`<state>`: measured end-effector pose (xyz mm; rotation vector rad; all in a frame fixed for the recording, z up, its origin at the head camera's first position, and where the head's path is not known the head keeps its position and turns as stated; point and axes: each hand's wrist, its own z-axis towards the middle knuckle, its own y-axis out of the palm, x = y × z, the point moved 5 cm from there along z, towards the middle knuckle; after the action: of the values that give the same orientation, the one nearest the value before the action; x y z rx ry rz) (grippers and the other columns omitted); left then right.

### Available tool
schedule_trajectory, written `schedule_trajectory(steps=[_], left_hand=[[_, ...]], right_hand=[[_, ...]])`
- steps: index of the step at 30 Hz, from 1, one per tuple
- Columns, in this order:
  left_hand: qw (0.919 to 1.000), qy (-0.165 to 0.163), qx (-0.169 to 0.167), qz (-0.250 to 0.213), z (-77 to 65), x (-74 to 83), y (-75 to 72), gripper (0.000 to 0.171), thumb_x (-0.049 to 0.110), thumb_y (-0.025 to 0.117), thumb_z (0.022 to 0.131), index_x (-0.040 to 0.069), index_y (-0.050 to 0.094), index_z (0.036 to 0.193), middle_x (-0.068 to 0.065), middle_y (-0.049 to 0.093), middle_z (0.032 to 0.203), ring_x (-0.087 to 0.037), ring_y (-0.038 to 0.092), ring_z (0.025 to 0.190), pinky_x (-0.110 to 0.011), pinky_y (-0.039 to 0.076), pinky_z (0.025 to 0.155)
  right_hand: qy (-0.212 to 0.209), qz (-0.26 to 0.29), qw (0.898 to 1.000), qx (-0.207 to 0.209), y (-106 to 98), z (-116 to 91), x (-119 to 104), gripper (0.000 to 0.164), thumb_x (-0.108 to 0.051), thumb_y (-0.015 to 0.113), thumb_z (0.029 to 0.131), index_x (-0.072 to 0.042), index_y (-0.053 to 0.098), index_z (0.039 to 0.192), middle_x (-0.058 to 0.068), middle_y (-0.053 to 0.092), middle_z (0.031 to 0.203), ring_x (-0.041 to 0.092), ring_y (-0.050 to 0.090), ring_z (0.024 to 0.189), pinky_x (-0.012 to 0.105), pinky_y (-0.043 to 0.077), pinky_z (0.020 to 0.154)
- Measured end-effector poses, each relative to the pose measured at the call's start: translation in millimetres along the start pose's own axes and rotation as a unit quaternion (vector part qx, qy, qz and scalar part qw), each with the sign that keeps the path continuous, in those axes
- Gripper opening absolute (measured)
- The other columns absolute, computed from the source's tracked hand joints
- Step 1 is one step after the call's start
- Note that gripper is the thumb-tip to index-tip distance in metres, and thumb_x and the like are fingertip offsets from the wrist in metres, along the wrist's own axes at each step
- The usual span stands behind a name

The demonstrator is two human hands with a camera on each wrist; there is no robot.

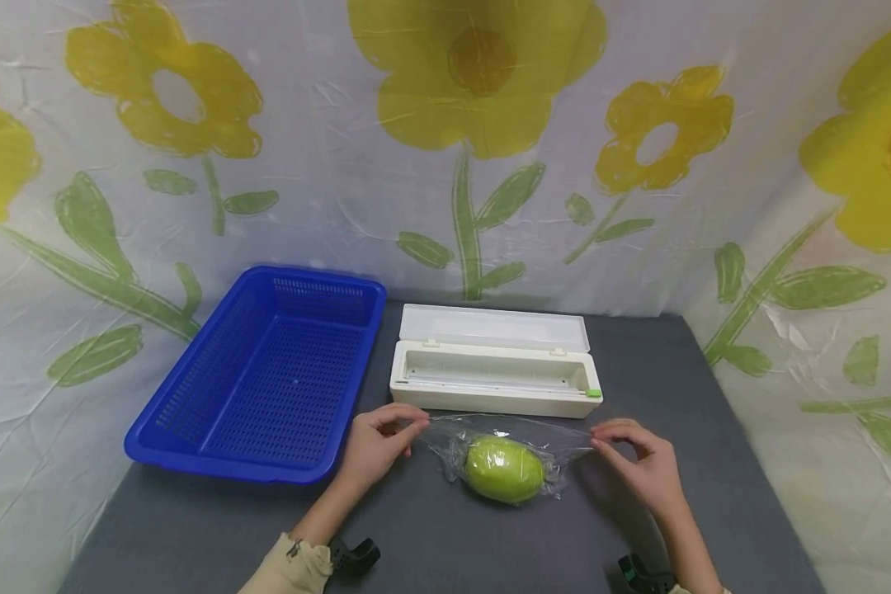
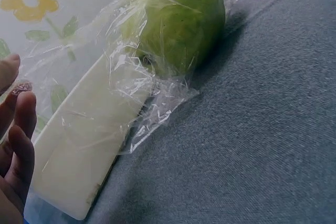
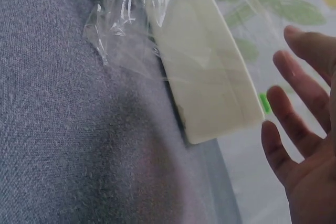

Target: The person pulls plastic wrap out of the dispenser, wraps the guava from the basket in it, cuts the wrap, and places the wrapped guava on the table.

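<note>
Film [image 1: 564,445] clings around a green fruit [image 1: 503,472] before a white box [image 1: 490,403].
Left of the box sits a blue basket [image 1: 285,396]; off the box's near left corner, the left hand [image 1: 377,441], grip closed, pinches film; in front, the fruit rests on the tabletop [image 1: 505,553]; near right, the right hand [image 1: 644,464], grip closed, likewise.

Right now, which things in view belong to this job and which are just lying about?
In the job:
- green fruit, under the film
- clear film, pinched by the left hand, right hand at its other end
- probably the open white box

Seemingly just there:
- blue basket, untouched
- flowered sheet, backdrop
</note>
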<state>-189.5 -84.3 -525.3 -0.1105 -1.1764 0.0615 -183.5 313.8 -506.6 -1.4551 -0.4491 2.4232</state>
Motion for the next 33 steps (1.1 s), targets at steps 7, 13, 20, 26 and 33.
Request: schedule_trajectory(steps=[7, 13, 20, 26, 33], left_hand=[[0.9985, 0.041, -0.025, -0.026, -5.0, 2.4, 0.3, 0.011, -0.005, 0.077, 0.093, 0.004, 0.081, 0.099, -0.017, 0.076, 0.100, -0.017, 0.060, 0.049, -0.026, 0.048, 0.043], [0.9964, 0.079, -0.020, -0.024, -10.5, 1.0, -4.6, 0.017, -0.011, 0.077, 0.090, 0.004, 0.081, 0.096, -0.017, 0.076, 0.104, -0.016, 0.062, 0.052, -0.025, 0.050, 0.045], [0.9924, 0.111, -0.038, -0.036, -18.0, -2.9, -8.9, 0.023, -0.018, 0.078, 0.083, 0.001, 0.082, 0.095, -0.021, 0.074, 0.104, -0.014, 0.064, 0.057, -0.025, 0.053, 0.049], [0.9894, 0.129, -0.064, -0.019, -23.4, -3.1, -11.1, 0.023, -0.017, 0.082, 0.081, 0.003, 0.083, 0.092, -0.018, 0.074, 0.100, -0.010, 0.069, 0.076, -0.023, 0.056, 0.057], [0.9877, 0.132, -0.083, 0.013, -31.1, -8.0, -13.2, 0.023, -0.013, 0.088, 0.076, 0.007, 0.085, 0.087, -0.007, 0.077, 0.090, -0.012, 0.073, 0.081, -0.021, 0.059, 0.069]], right_hand=[[-0.051, 0.037, 0.996, -0.061, -3, -3, -5, 0.038, 0.027, 0.078, 0.076, -0.007, 0.078, 0.094, 0.014, 0.075, 0.102, 0.007, 0.070, 0.103, 0.016, 0.054, 0.094], [-0.062, 0.047, 0.992, -0.102, -8, -12, -8, 0.041, 0.027, 0.079, 0.073, -0.009, 0.080, 0.093, 0.013, 0.075, 0.105, 0.007, 0.069, 0.106, 0.016, 0.054, 0.093], [-0.034, 0.024, 0.992, -0.119, -13, -24, -6, 0.035, 0.020, 0.084, 0.073, -0.011, 0.083, 0.090, 0.012, 0.076, 0.106, 0.007, 0.069, 0.105, 0.015, 0.053, 0.090], [-0.062, -0.001, 0.991, -0.121, -11, -32, -9, 0.035, 0.017, 0.088, 0.071, -0.013, 0.084, 0.089, 0.009, 0.078, 0.102, 0.010, 0.068, 0.103, 0.014, 0.052, 0.090], [-0.103, 0.018, 0.988, -0.118, -7, -41, -6, 0.044, 0.021, 0.089, 0.066, -0.014, 0.083, 0.091, 0.007, 0.078, 0.094, 0.015, 0.067, 0.099, 0.016, 0.051, 0.093]])
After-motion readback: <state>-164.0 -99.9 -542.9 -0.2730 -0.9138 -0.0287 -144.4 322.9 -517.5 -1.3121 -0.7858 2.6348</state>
